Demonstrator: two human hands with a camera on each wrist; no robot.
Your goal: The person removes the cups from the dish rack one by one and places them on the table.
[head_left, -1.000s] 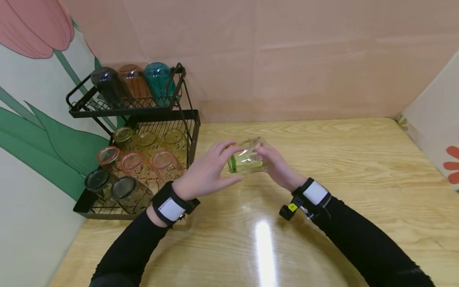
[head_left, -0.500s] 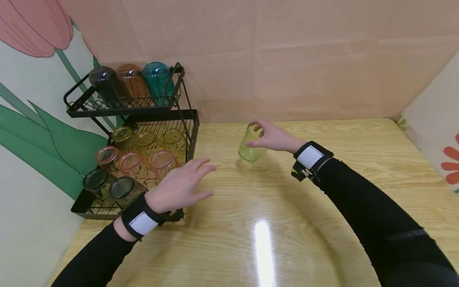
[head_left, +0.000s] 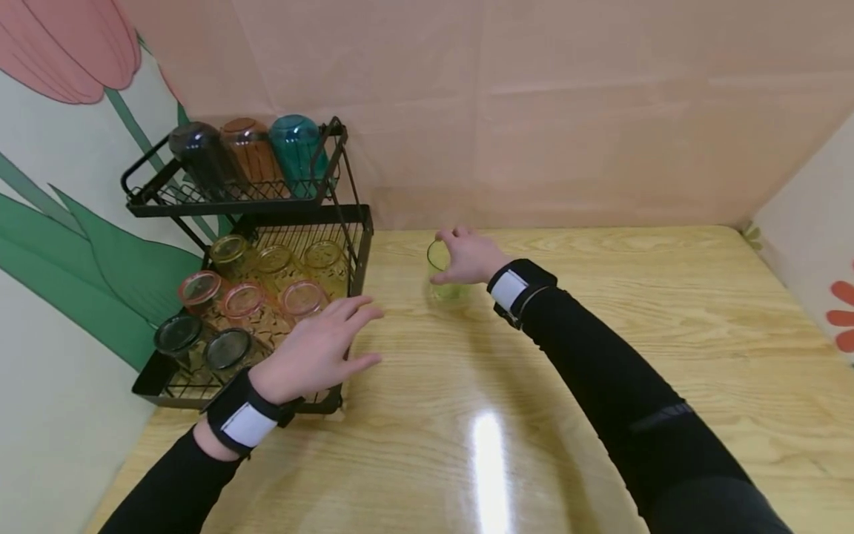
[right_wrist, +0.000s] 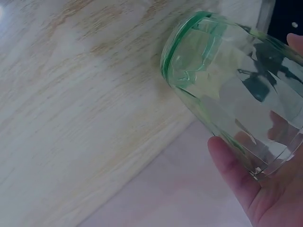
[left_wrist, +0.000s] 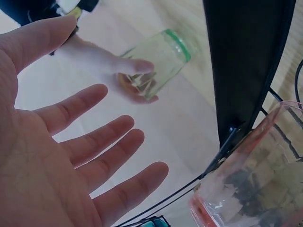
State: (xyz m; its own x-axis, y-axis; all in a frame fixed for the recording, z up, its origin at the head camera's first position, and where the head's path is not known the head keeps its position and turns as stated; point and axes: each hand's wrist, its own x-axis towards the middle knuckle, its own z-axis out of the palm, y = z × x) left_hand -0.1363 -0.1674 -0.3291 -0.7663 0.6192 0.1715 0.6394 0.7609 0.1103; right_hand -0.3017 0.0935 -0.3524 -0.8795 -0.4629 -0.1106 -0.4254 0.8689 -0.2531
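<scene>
Green glass tumbler (right_wrist: 232, 85), mouth up, at far part of counter (head_left: 667, 297), right of black two-tier rack (head_left: 220, 209); right hand (head_left: 472, 258) grasping it near rim; base contact unclear; left hand's (head_left: 313, 348) grip released, fingers spread, near pink glass (head_left: 304, 297).

A pink tulip (head_left: 73, 44) adorns the left wall (head_left: 53, 423); a pinkish backdrop (head_left: 567, 126), possibly cloth, rises behind the table (head_left: 640, 297).

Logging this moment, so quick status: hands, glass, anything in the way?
Right hand grips green glass, base down, contact with table unclear. Left hand empty, fingers spread, near black rack. Nothing seen blocking the glass.
</scene>
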